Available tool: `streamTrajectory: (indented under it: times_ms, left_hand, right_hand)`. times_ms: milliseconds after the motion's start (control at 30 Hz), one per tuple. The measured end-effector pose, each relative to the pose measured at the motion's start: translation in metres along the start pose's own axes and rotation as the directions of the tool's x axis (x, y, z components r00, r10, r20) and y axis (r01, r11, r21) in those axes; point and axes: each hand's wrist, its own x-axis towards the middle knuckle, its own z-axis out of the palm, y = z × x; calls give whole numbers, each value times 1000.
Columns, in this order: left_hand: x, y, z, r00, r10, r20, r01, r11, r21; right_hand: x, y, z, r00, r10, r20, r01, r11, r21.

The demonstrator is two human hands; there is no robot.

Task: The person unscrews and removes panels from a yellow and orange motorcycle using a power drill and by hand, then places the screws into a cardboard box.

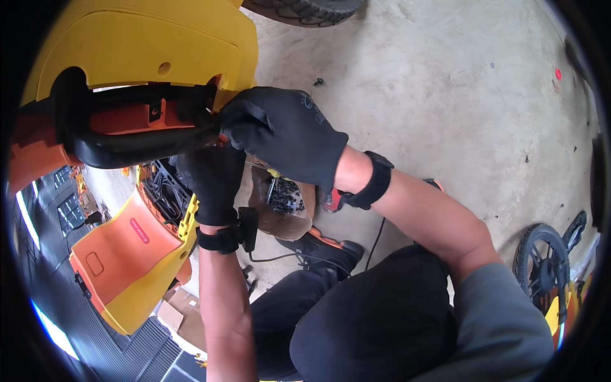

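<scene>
The floor (pixel 414 95) spreads wide and grey beneath me. Over its upper left reaches the yellow body (pixel 140 44), the piece I have my hands at, with an orange frame (pixel 127 121) under its lower edge. Lower left, the orange-and-yellow panel (pixel 121 254) leans at a slant, and a spoked wheel (pixel 541 270) stands far to the right. The black handle (pixel 137 149) curves across the front of the orange frame, upper left of me.

Below my hands, a brown carton (pixel 289 224) sits open beside my shoe (pixel 321 248), holding small dark pieces (pixel 283 198).

My right hand (pixel 273 130), gloved in black, is at the handle's right end, fingers bent inward and close together. My left hand (pixel 213 181), gloved too, is just below it, its fingertips hidden. I cannot tell whether either is clamped on anything. Each wrist wears a black strap (pixel 375 181). Smallest, a dark bit (pixel 318 81) lies beyond my right hand.
</scene>
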Motion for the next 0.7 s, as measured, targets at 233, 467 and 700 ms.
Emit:
streamTrajectory:
  times_ms: [233,467,700]
  left_hand:
    - [-1,4,-5,997,56,53,-65,979,194]
    - [-7,-11,-1,996,-45,78,43,999,19]
    - [-11,-8,-4,996,-44,78,48,998,-47]
  right_hand:
    - [1,0,9,946,-57,-318,53,998,-21]
    - [5,5,11,941,-163,-296,115,978,-171]
    - [0,-6,18,945,-166,-280,85,956,-281]
